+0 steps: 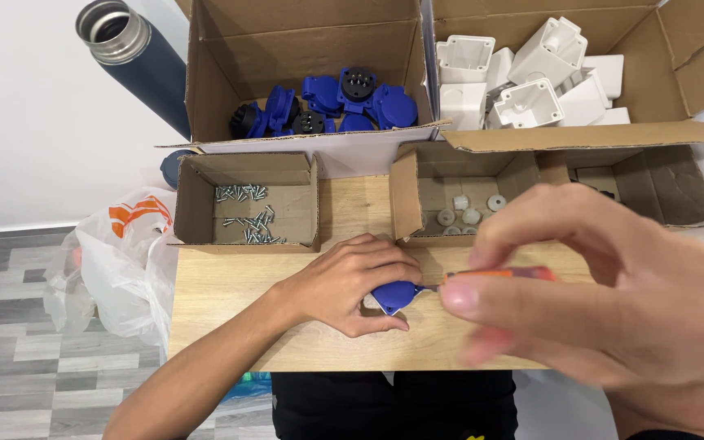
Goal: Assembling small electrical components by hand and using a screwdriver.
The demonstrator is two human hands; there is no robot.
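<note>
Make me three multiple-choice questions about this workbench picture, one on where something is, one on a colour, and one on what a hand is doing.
1. Where are the loose screws?
A. In the small cardboard box at the left
B. In the plastic bag
C. Scattered on the wooden board

2. What colour is the part under the left hand?
A. White
B. Blue
C. Green

3. What is the right hand doing?
A. Resting flat on the board
B. Reaching into the box of white housings
C. Gripping a screwdriver with an orange handle

Answers: 1 A, the screws lie on the floor of the small open box beside the plastic bag. 2 B, a blue piece shows below the fingers. 3 C, the fingers close around the orange handle, its tip pointing at the blue part.
</note>
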